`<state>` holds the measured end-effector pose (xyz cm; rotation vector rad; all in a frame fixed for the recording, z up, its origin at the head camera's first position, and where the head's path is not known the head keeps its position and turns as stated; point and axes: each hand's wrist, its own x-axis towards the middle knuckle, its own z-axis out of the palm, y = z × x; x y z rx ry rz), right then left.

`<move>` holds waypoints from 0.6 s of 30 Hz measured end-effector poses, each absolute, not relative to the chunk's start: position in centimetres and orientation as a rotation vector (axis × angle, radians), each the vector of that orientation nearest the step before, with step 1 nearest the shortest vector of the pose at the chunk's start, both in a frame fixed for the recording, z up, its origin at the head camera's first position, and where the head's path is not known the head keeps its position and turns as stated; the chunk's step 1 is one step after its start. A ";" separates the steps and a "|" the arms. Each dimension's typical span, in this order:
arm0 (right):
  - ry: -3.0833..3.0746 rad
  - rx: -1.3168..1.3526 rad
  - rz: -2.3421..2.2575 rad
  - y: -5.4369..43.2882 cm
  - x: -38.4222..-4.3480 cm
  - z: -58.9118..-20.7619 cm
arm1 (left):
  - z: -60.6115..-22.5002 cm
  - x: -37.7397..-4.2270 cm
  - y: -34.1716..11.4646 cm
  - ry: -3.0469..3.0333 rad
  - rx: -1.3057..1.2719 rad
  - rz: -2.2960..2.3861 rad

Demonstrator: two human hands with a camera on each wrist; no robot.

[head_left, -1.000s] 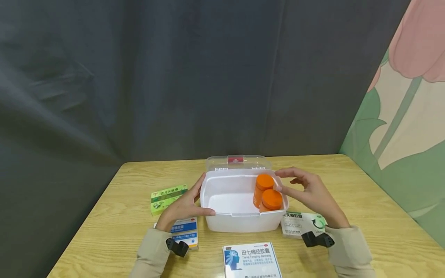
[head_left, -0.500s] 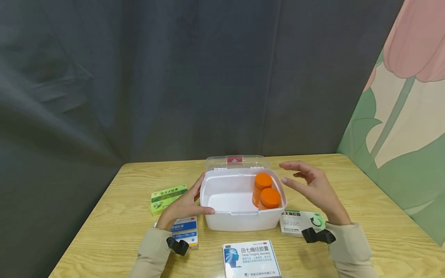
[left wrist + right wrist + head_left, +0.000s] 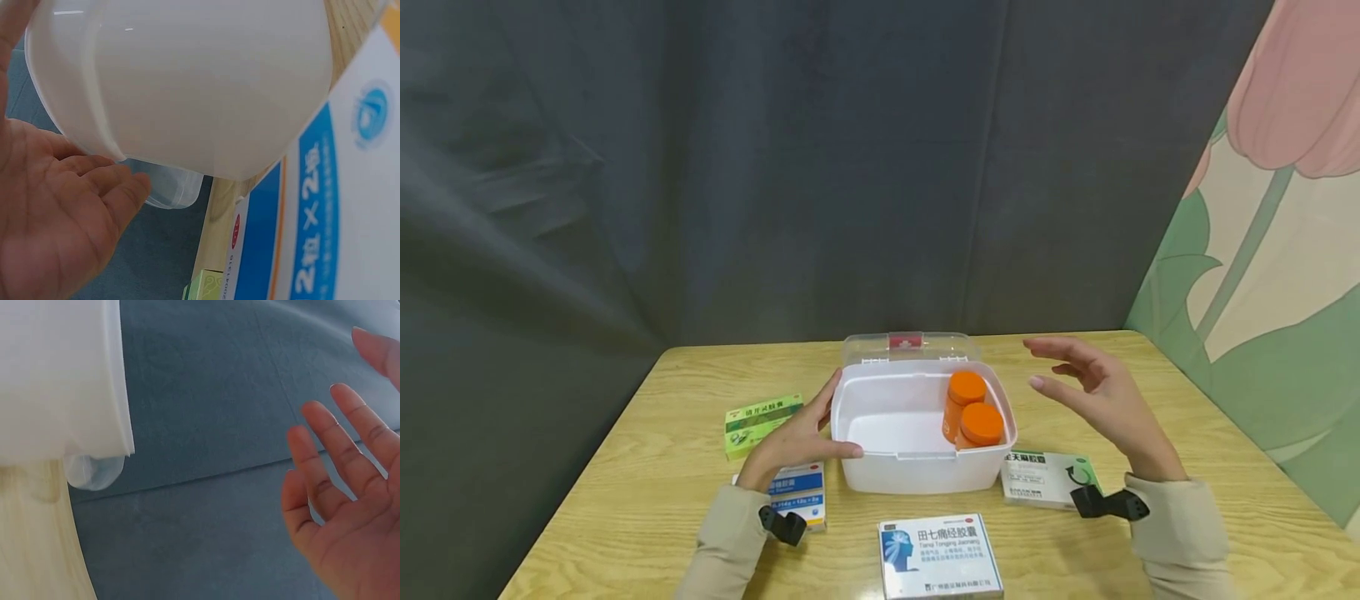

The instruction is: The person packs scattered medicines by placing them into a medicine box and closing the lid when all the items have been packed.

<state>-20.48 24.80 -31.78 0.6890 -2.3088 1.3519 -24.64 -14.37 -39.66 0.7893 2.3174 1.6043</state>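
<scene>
Medicine box (image 3: 921,472), open toward the middle of the far edge of the table (image 3: 625,517), should feel light, stiff, slightly slippery, best held by both end rims: my left hand (image 3: 795,440) grips its left end, my right hand (image 3: 1108,402) hovers apart, fingers wide.

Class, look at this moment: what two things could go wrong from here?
The two orange bottles stand together at the right end of the white box, so they might topple if it is jolted. Only the left hand touches the box; the right hand is apart from it, so an uneven push could swivel it.
</scene>
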 end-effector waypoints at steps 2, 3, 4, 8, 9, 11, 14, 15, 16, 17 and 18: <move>-2.316 0.690 1.342 25.1 -20.3 -31.7 | -39.7 -24.6 -14.4 2.323 0.806 1.600; -2.320 0.691 1.340 25.3 -20.2 -31.7 | -39.7 -24.7 -14.4 2.326 0.815 1.598; -2.322 0.691 1.339 25.4 -20.1 -31.7 | -39.7 -24.7 -14.4 2.331 0.825 1.594; -2.329 0.697 1.339 26.0 -19.9 -31.9 | -39.7 -24.8 -14.4 2.334 0.844 1.593; -2.333 0.699 1.336 26.1 -19.8 -31.9 | -39.7 -24.8 -14.4 2.335 0.842 1.593; -2.339 0.708 1.339 26.3 -19.7 -32.0 | -39.7 -24.8 -14.4 2.340 0.833 1.588; -2.351 0.723 1.342 26.7 -19.6 -32.1 | -39.7 -24.8 -14.4 2.339 0.828 1.588; -2.356 0.726 1.340 26.8 -19.5 -32.2 | -39.7 -24.7 -14.4 2.340 0.825 1.587; -2.358 0.727 1.343 26.9 -19.5 -32.2 | -39.7 -24.7 -14.4 2.340 0.824 1.585; -2.362 0.729 1.340 27.0 -19.4 -32.3 | -39.7 -24.7 -14.4 2.339 0.825 1.586; -2.366 0.729 1.333 27.1 -19.4 -32.4 | -39.7 -24.7 -14.3 2.337 0.828 1.588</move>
